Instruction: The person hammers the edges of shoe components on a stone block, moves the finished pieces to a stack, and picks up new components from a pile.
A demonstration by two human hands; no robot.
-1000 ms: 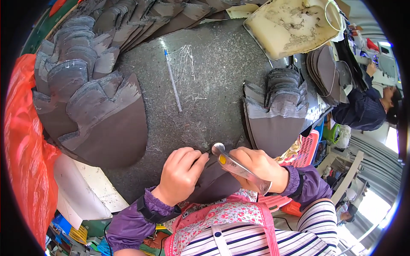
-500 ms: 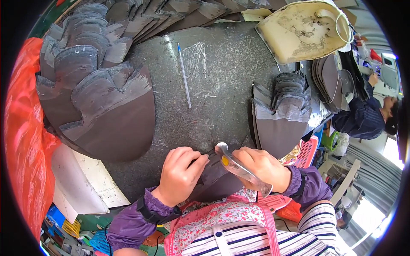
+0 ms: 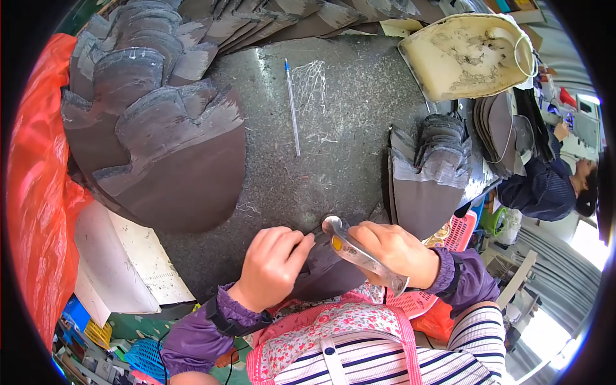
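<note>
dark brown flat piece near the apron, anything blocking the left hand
Nothing visible: the left hand touches the dark brown flat piece. The curved silver metal tool at the right hand overlaps the piece's right side.

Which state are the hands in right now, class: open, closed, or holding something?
Left hand: closed, pinching the edge of a dark piece.
Right hand: closed, holding a metal tool.

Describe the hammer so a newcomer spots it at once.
On the dark worktable, find the right hand at the near edge. The hammer is in that hand: shiny, curved metal with a yellow spot, unlike the matte dark pieces around it.
</note>
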